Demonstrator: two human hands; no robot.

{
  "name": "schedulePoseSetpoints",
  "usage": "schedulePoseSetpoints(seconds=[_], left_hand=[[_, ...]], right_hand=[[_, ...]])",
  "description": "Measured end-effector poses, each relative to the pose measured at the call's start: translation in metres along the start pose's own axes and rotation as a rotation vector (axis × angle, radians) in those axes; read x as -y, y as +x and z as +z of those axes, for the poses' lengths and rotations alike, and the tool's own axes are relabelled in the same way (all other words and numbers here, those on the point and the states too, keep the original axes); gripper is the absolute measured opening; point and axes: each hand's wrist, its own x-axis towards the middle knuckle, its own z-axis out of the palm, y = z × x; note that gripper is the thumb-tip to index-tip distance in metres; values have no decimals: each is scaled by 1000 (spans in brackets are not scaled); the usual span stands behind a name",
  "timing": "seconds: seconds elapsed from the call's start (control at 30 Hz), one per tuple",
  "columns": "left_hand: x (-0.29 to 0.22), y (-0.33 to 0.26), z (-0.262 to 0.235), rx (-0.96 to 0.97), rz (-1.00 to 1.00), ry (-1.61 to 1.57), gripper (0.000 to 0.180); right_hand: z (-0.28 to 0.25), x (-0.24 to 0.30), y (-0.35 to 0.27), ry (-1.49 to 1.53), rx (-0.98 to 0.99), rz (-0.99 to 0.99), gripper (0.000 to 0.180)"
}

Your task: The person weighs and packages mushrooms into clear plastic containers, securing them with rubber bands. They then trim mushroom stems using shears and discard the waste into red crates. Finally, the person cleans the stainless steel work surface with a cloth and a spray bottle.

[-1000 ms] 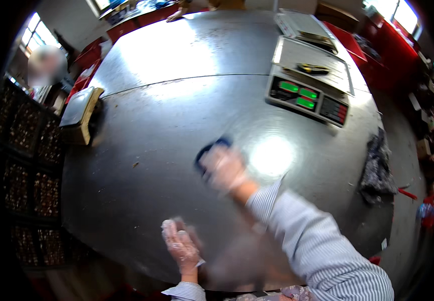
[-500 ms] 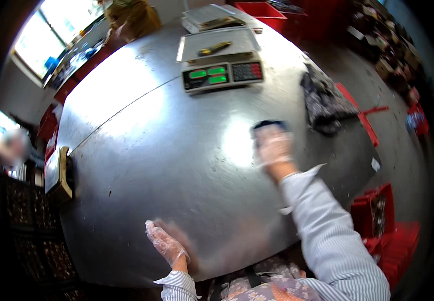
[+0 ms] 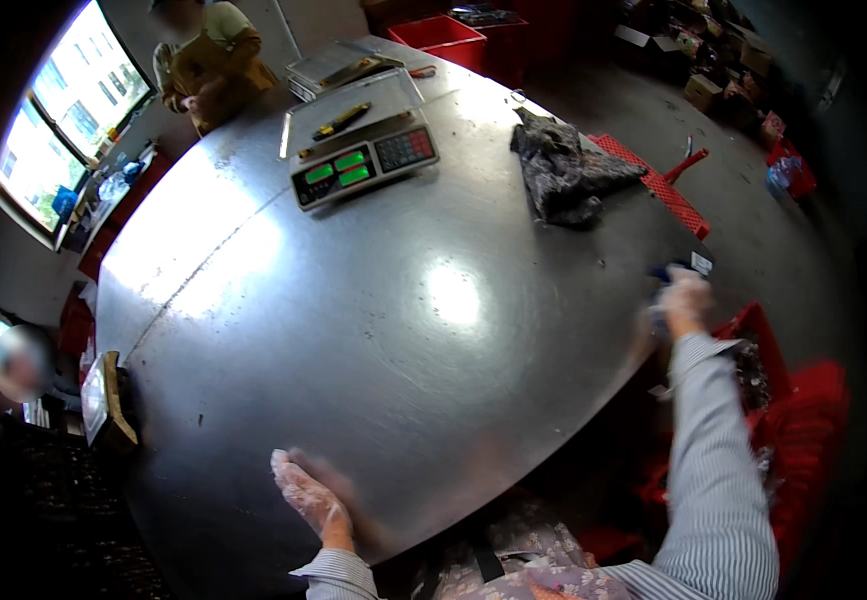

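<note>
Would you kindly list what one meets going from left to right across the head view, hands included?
Wooden-edged board at the table's left edge → left hand flat on the steel table → weighing scale → dark crumpled cloth → right hand at the table's right edge, gripping something blue → red crates.

one view only, from a fisheye camera worn on the person's head, looking steeply down and forward over the wide, shiny steel bench [image 3: 373, 330]. the near bench edge lies close under the lens at the lower frame. the grey weighing scale with green displays [image 3: 358, 165] marks the far side. straight edges bow outward toward the dark round rim.
</note>
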Motion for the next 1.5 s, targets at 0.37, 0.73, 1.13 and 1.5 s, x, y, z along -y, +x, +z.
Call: schedulePoseSetpoints(seconds=[0.37,0.73,1.13,1.5], left_hand=[[-20,-1,4,-40,-88,-116,42],[6,8,27,-37,-5,155,35],[-24,16,3,-58,-180,74,36],[-29,-3,-51,84,-127,-251,36]], right_hand=[[34,297,-307,335,704,-1375,39],[68,-23,92,-252,-4,-10,44],[57,297,-308,677,790,-1870,29],[211,257,3,-90,114,-479,34]])
